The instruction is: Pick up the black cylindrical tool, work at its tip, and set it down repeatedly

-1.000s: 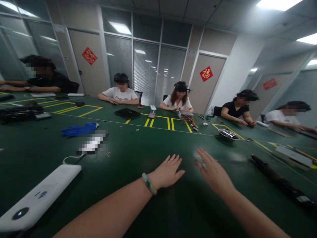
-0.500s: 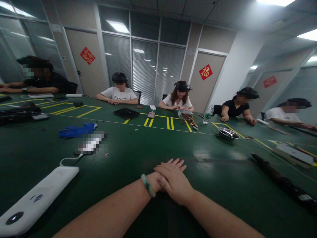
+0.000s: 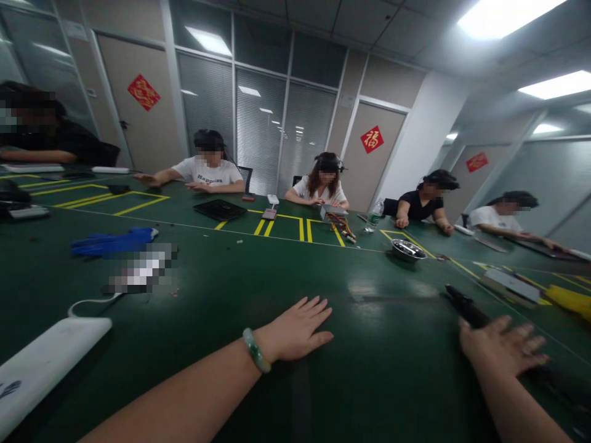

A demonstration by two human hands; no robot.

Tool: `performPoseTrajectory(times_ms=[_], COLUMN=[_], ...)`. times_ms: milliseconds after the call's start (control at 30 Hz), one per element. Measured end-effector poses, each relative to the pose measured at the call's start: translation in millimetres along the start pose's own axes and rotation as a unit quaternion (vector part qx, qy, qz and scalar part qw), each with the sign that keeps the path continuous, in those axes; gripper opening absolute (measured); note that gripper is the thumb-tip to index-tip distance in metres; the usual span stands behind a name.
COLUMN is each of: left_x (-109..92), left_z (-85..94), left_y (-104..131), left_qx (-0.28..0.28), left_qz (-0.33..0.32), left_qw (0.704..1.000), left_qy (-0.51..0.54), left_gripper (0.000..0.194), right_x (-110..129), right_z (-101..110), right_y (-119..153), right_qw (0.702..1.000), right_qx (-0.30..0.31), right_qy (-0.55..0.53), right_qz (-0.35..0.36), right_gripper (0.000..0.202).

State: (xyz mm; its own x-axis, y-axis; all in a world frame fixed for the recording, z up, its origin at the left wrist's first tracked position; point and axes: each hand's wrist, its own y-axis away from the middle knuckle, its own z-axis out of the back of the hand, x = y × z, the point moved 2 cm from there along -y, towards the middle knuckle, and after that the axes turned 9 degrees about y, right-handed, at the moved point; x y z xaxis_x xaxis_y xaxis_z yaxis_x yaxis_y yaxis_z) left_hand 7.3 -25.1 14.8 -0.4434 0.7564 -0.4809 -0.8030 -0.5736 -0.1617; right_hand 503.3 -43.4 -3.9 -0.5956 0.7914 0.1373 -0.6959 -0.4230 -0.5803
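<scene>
My left hand (image 3: 295, 331) lies flat on the green tabletop (image 3: 369, 375), fingers stretched out and holding nothing. A green bangle (image 3: 257, 351) circles its wrist. Off to the right, my right hand (image 3: 501, 347) is spread wide and slightly blurred. It hovers over or touches a long, dark object that looks like a folded umbrella (image 3: 464, 306); which of the two, I cannot tell. The hand covers the middle of that object, leaving its tip visible beyond the thumb.
At left are a white power bank (image 3: 55, 369), a phone (image 3: 143, 271) and blue gloves (image 3: 113, 241). A metal bowl (image 3: 409, 250), a water bottle (image 3: 373, 216) and a box with wires (image 3: 333, 214) stand farther off. Several people sit around the table.
My right hand has lifted off my left hand and swung right to the dark umbrella-like object. The view has turned right. A person across the table has stretched out an arm.
</scene>
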Motion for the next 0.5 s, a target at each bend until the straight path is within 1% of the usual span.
performPoseTrajectory(times_ms=[67,100,167,233,300,400,500], left_x=[-1,-1,-2,-3,-3,-2,-1], left_z=[0.7,1.1,1.9,2.2,2.1,1.2,0.3], left_y=[0,0,0,0,-1,-1,-1], left_qx=[-0.002,-0.001,0.005,0.012,0.015,0.01,0.005], left_qz=[0.003,0.005,0.008,0.011,0.013,0.012,0.008], left_qw=[1.0,1.0,1.0,1.0,1.0,1.0,1.0], left_qy=[0.004,0.007,0.011,0.014,0.014,0.011,0.008], left_gripper=[0.06,0.06,0.061,0.062,0.062,0.062,0.062], right_x=[-48,-65,-84,-90,-90,-90,-91], right_z=[-20,-28,-39,-45,-47,-48,-47], right_y=[-21,-28,-37,-42,-48,-54,-57], right_qw=[0.997,0.993,0.988,0.984,0.981,0.972,0.97], right_qx=[0.032,0.054,0.087,0.108,0.129,0.173,0.2], right_qy=[-0.003,-0.016,-0.051,-0.08,-0.09,-0.075,-0.046], right_qz=[-0.076,-0.099,-0.117,-0.112,-0.116,-0.138,-0.128], right_gripper=[0.101,0.104,0.103,0.098,0.091,0.086,0.086])
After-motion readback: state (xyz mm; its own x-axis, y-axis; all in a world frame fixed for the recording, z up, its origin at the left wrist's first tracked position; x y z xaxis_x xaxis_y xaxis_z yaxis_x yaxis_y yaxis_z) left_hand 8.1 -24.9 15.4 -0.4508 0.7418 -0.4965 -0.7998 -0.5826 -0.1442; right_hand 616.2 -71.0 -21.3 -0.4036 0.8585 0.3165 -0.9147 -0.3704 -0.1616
